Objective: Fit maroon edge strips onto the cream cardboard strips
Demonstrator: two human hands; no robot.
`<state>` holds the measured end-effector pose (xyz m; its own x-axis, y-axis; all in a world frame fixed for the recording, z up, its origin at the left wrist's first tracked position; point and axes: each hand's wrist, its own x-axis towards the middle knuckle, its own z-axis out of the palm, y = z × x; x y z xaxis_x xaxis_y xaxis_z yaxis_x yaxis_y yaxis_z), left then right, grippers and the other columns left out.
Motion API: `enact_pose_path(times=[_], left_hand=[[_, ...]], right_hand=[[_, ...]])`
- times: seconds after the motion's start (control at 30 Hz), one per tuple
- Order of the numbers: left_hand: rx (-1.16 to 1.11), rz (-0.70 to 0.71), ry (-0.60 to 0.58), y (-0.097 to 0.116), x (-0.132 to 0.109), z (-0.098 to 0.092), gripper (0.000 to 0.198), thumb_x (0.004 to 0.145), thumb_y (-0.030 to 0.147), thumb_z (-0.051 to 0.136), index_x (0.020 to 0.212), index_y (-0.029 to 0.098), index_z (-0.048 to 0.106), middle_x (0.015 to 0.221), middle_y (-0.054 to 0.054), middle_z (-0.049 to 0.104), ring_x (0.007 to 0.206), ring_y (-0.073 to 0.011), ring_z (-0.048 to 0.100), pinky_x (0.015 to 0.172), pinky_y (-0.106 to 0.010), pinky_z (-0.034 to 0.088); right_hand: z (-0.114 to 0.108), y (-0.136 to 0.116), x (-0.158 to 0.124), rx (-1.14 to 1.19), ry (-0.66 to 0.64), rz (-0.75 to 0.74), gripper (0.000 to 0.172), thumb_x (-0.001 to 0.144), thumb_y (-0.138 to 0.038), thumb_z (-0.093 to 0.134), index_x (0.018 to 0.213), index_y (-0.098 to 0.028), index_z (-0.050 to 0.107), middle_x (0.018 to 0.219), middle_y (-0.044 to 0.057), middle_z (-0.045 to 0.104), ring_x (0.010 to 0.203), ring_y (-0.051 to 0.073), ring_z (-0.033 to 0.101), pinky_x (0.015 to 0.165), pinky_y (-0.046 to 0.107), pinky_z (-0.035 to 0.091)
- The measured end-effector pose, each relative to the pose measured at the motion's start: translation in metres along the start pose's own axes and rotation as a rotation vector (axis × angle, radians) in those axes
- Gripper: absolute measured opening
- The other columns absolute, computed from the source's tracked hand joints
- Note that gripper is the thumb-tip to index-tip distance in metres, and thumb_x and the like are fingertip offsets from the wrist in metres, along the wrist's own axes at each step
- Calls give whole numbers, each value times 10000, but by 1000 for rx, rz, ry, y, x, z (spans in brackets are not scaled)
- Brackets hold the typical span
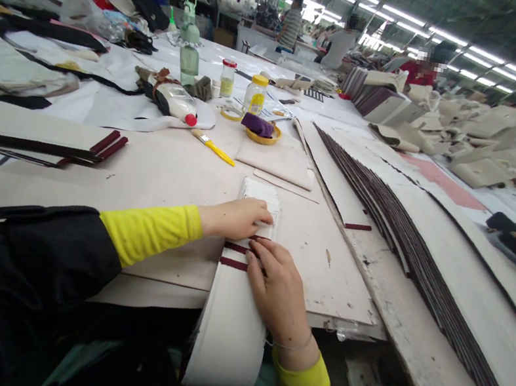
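Observation:
A long off-white strip (pixel 231 328) with maroon bands lies over the table's front edge and hangs down in a curve toward my lap. My left hand (pixel 243 218) reaches across it from the left, its fingers bent and pressed together over a narrow white stack (pixel 258 190) at the far end. Closer to me, my right hand (pixel 279 286) grips the strip's right side by the maroon bands, thumb and fingers bent against it. What lies under the left fingertips is hidden.
On the right lies a long fanned row of maroon-edged strips (pixel 408 246). More strips (pixel 33 133) are stacked at left. Ahead are a yellow brush (pixel 216 148), a yellow dish (pixel 268 136) with purple cloth (pixel 257 125), jars and a green bottle (pixel 189 58). People stand farther back.

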<state>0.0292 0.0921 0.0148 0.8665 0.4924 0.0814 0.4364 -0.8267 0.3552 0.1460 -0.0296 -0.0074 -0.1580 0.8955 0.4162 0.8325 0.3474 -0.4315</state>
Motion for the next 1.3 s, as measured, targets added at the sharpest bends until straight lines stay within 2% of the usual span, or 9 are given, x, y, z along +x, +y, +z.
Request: enact_pose_path(times=[0.17,0.33,0.4,0.5,0.6,0.73,0.9,1.13,1.3], left_hand=[[27,35,26,1,-2,4,332,764,42,414,1029,125,597,972,-77,569,919,-166,512,849,-254,380],[132,131,37,-1,-10,9,263,789,81,438,1000,140,584,965,-72,544,894,-171,486,826,-266,372],[154,151,36,-1,-13,9,247,790,88,450,997,137,575,979,-73,534,899,-169,476,825,-261,367],[167,138,44,0,-15,9,232,810,108,443,994,151,577,977,-65,530,877,-164,473,805,-261,370],[165,114,56,1,-15,9,205,816,115,442,942,159,597,943,-56,535,840,-160,477,771,-261,376],[133,92,68,3,-13,9,193,829,122,425,874,138,613,888,-62,546,835,-160,489,765,-257,382],[28,59,64,-2,-14,3,192,847,173,437,920,126,608,879,-69,563,853,-161,509,788,-258,393],[-151,9,85,-32,-35,-3,253,798,232,540,1028,131,567,979,-66,553,941,-160,510,869,-271,383],[-178,-7,120,-30,-42,0,231,806,225,532,1006,118,574,961,-73,549,919,-157,510,849,-263,389]], right_hand=[[1,0,-1,27,24,1,248,845,-229,423,1028,-181,583,1024,92,600,979,211,524,879,395,436],[1,1,-3,51,58,60,241,825,-217,440,1038,-176,546,1018,90,591,982,204,522,884,385,434],[2,4,-2,66,115,115,300,813,-229,454,1104,-166,489,1038,103,576,1003,212,515,882,406,435],[4,13,1,72,170,176,486,797,-256,472,1251,-144,340,1136,146,523,1069,237,488,906,456,412],[5,19,9,84,136,155,582,796,-232,455,1324,-142,226,1206,164,478,1118,239,464,934,464,389],[7,22,17,49,84,82,599,791,-179,418,1342,-133,186,1211,173,471,1114,237,471,922,454,404],[7,21,22,-93,1,64,560,771,-150,405,1305,-70,259,1119,192,532,1042,264,516,865,462,439],[-1,15,32,-212,-121,-2,416,812,-191,409,1212,-81,424,1084,160,555,1010,260,510,867,419,435],[0,13,43,-225,-218,-37,341,837,-232,435,1135,-86,508,1030,140,568,972,257,497,864,404,420]])
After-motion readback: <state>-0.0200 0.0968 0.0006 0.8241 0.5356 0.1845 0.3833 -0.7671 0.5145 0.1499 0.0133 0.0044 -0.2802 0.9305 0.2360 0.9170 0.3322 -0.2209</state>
